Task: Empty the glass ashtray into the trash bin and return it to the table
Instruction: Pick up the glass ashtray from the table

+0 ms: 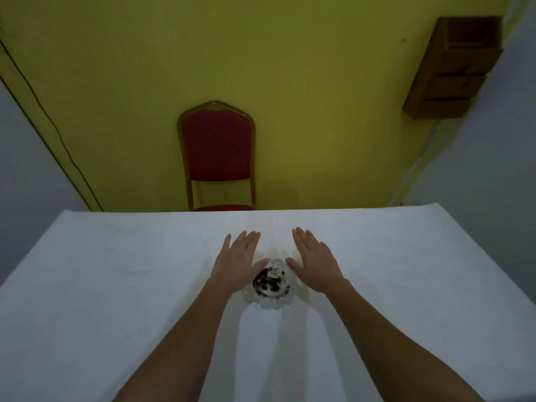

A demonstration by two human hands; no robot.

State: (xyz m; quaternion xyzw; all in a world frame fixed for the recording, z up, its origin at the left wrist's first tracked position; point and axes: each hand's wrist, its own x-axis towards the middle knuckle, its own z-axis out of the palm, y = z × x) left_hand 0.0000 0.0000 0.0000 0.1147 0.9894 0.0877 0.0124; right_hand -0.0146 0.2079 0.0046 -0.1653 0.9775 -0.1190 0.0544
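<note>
A clear glass ashtray (270,285) with dark ash and scraps in it sits on the table covered with a white cloth (116,285). My left hand (237,261) is flat and palm down just left of the ashtray, its thumb at the ashtray's rim. My right hand (314,261) is flat on the other side, thumb pointing at the rim. Both hands have their fingers stretched out and hold nothing. No trash bin is in view.
A red padded chair (217,149) with a gold frame stands behind the table's far edge against a yellow wall. A brown wooden shelf unit (452,68) hangs at the upper right. A dark cable (43,117) runs down the left wall.
</note>
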